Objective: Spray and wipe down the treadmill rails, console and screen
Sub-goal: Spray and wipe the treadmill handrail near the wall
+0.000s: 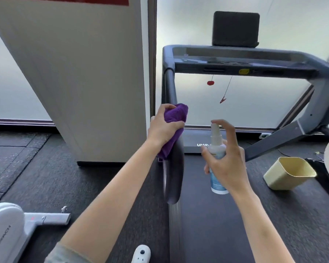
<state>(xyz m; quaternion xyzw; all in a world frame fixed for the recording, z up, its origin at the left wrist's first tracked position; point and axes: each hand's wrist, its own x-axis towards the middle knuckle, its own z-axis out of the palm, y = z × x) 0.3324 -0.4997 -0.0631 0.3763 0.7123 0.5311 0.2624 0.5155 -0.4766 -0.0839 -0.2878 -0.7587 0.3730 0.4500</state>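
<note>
Purple terry cloth (pixel 174 128) is clenched in the left hand (pixel 162 128) against the black left rail (pixel 174 164), running near-to-far; right hand (pixel 226 160), just right, grips the white spray bottle (pixel 217 158).

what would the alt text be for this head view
A person's left hand presses a purple cloth on the treadmill's left rail while the right hand holds a spray bottle. Ahead are the console and dark screen.

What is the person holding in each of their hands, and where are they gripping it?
The left hand clutches a bunched purple cloth against the dark treadmill rail. The right hand grips a white spray bottle around its body, forefinger on the nozzle.
</note>
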